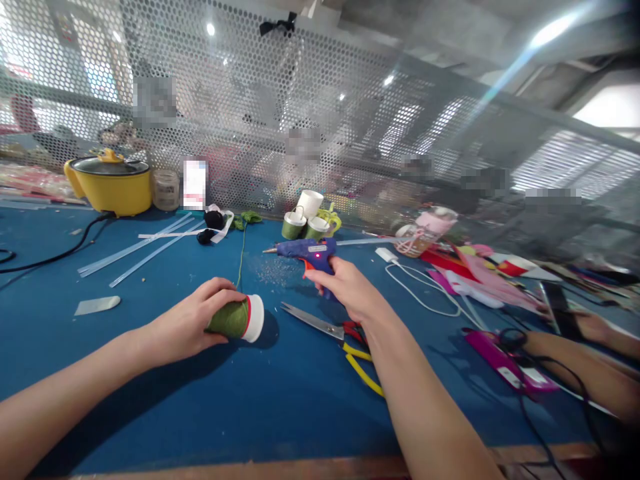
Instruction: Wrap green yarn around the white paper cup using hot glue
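Note:
My left hand (pixel 193 315) is wrapped round a paper cup (pixel 231 319) wound with green yarn, tilted on its side, its white end with a red band facing right. A strand of green yarn (pixel 242 257) runs from the cup to a small green bundle (pixel 250 217) at the back. In my right hand (pixel 345 283) is a blue hot glue gun (pixel 306 249), its nozzle pointing left, a red light on its body and fingers at the orange trigger. Scissors (pixel 320 323) and yellow-handled pliers (pixel 364 373) lie beneath my right wrist.
Several clear glue sticks (pixel 137 257) lie at the left, near a yellow electric pot (pixel 117 187). White and green-wrapped cups (pixel 310 203) stand by the perforated screen. At right are a white cable (pixel 425 300), a purple power strip (pixel 510 363) and another person's arm (pixel 575 363) with a phone.

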`<state>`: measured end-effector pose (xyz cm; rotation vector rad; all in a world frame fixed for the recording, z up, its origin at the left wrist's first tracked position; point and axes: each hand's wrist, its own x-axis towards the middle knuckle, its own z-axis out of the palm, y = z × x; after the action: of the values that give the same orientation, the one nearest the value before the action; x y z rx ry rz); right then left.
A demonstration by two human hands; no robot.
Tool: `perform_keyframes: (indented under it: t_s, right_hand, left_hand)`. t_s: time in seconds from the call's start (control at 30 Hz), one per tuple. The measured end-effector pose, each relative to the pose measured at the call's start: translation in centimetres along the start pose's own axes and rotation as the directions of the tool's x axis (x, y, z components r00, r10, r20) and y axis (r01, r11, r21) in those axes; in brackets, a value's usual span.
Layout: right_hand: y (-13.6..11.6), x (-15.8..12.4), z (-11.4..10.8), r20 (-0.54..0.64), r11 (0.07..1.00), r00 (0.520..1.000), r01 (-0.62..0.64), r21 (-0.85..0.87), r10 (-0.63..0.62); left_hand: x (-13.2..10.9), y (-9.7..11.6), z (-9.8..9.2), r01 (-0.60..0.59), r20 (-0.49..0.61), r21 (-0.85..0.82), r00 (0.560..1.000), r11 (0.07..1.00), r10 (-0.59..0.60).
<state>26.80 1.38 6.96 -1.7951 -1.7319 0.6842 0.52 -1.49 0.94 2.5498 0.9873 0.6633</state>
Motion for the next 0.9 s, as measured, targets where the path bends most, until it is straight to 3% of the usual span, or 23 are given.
perform_keyframes:
  t_s: [0.13,0.27,0.5,0.9]
  right_hand:
    - [-1.2,-1.9,1.0,0.082,0.977,0.994,0.052,0.209,-0.07]
    - [-1.4,-3.2,1.5,0.173,0.954,0.982,0.021,0.298,-0.076]
    - [-1.3,-4.3,0.8,0.217,0.991,0.976,-0.02,0.136,-0.01]
    - [-1.1,-4.8,0.7,0.256,0.995,0.966,0.003,0.1,-0.029]
  left_hand:
    - [0.1,0.1,-0.1,-0.007,-0.004,0.01,1.0,1.0,0.007]
    - [0.2,0.1,-0.3,0.011,0.024,-0.013,1.0,1.0,-0.011]
    - [0.1,0.0,-0.5,0.018,0.053,-0.094,0.999,0.995,-0.013]
    - [0.2,0.1,-0.6,-0.008,-0.009,-0.132,1.0,0.991,0.007]
